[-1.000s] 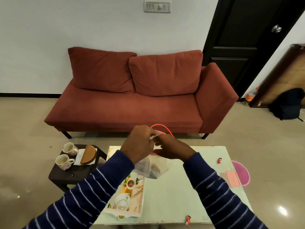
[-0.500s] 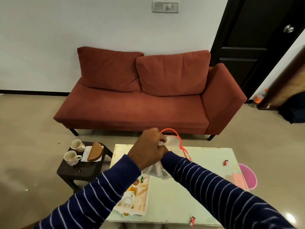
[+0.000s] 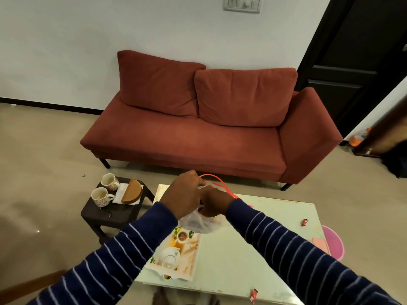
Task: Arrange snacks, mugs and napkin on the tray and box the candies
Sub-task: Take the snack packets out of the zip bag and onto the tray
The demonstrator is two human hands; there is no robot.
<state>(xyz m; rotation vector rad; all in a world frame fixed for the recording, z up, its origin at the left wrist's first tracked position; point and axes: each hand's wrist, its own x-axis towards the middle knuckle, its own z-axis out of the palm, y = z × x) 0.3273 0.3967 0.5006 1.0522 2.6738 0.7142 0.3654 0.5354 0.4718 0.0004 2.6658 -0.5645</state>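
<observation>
Our left hand [image 3: 184,194] and right hand [image 3: 212,202] pinch the clear snack bag [image 3: 198,223] at its mouth; the tray [image 3: 176,258] lies at six o'clock, nearer our left.

**Two hands work a clear bag above a pale table**

Both hands meet over the table [image 3: 253,249], before a red sofa [image 3: 198,137]. The left hand [image 3: 185,194] pinches the clear plastic bag [image 3: 198,224] by its mouth; the right hand [image 3: 212,201] grips just beside it. A printed tray [image 3: 176,258] lies on the table's left side, under the bag. Two red candies [image 3: 305,222] lie near the table's right and front edges. Left of the table, a dark stool [image 3: 112,214] holds two mugs [image 3: 101,195].
</observation>
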